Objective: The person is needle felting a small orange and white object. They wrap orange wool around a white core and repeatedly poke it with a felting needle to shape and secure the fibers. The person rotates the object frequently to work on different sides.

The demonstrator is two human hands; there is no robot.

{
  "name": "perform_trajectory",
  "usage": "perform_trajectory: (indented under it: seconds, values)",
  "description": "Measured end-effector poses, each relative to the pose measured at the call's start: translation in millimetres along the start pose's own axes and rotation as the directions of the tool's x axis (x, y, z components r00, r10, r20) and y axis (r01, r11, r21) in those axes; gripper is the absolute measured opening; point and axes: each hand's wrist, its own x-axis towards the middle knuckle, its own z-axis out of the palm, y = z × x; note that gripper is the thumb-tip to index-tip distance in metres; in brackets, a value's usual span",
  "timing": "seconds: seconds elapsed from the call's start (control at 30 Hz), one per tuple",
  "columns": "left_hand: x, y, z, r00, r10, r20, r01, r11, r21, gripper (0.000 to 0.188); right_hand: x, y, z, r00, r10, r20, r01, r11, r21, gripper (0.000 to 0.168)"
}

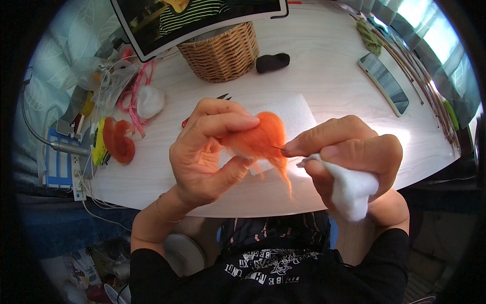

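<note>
My left hand [205, 152] holds a tuft of orange wool fiber [265, 133] between thumb and fingers, with some white fiber showing at its lower edge. Loose orange strands hang down on its right side. In my right hand [349, 152] is a thin needle [279, 148], its tip at the orange wool; a wad of white fiber [355, 190] is also held in that palm and hangs below the fingers. Beneath both hands a white foam sheet [300, 114] lies on the table. Dark scissor-like blades [224, 96] stick out behind my left hand.
A wicker basket [220, 53] stands behind a tablet [201, 22]. Around them are a dark wool roll [272, 62], a phone [383, 83] and thin sticks [417, 83]. On the left lie orange-brown wool [118, 140], white fiber [150, 102], a pink measuring tape [133, 102] and a power strip [78, 182].
</note>
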Motion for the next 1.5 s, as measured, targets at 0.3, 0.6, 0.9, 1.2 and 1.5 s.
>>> perform_trajectory:
  seconds: [0.3, 0.6, 0.9, 1.2, 1.5]
  values:
    - [2.1, 3.7, 4.2, 0.992, -0.101, -0.08, 0.103, 0.994, 0.021, 0.039, 7.4, 15.9, -11.5, 0.976, -0.18, -0.119, 0.196, 0.97, 0.142, 0.017]
    - [1.9, 0.1, 1.5, 0.999, -0.048, 0.008, 0.049, 0.996, -0.07, 0.037, -1.9, 13.8, 8.5, 0.981, -0.05, -0.186, 0.09, 0.973, 0.213, 0.023]
    - [1.4, 0.7, 6.8, 0.992, -0.104, -0.075, 0.098, 0.992, -0.08, 0.038, 6.4, 18.2, -11.7, 0.979, -0.184, -0.09, 0.197, 0.967, 0.161, 0.018]
    - [1.4, 0.7, 5.6, 0.994, -0.091, -0.061, 0.086, 0.993, -0.079, 0.038, 4.5, 18.5, -14.5, 0.984, -0.161, -0.071, 0.172, 0.966, 0.195, 0.021]
    - [0.1, -1.8, 3.4, 0.998, -0.054, -0.018, 0.053, 0.998, -0.04, 0.037, 2.6, 15.9, -6.9, 0.991, -0.107, -0.079, 0.122, 0.968, 0.219, 0.02]
